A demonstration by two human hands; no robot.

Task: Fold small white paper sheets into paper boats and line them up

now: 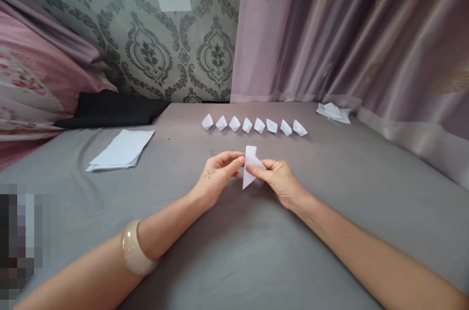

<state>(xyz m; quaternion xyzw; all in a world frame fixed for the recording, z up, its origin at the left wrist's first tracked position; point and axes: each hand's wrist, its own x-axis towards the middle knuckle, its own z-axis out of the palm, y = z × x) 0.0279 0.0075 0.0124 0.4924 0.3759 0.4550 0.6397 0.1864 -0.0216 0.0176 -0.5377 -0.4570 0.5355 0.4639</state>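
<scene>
A folded piece of white paper (250, 154) is held up over the grey sheet, with a squared end at the top and a sharp point hanging down. My left hand (222, 172) pinches its left edge between thumb and fingers. From the other side, my right hand (276, 176) grips it with the thumb pressed flat across its front; the fingers behind are partly hidden. Beyond my hands, several small folded white paper shapes (246, 125) stand in a row from left to right.
A stack of white paper sheets (122, 150) lies to the left, near a black cloth (113, 107). Crumpled white paper (334, 112) sits at the far right by the purple curtain (315, 31). A patterned wall (176, 51) closes off the back of the grey sheet (227, 256).
</scene>
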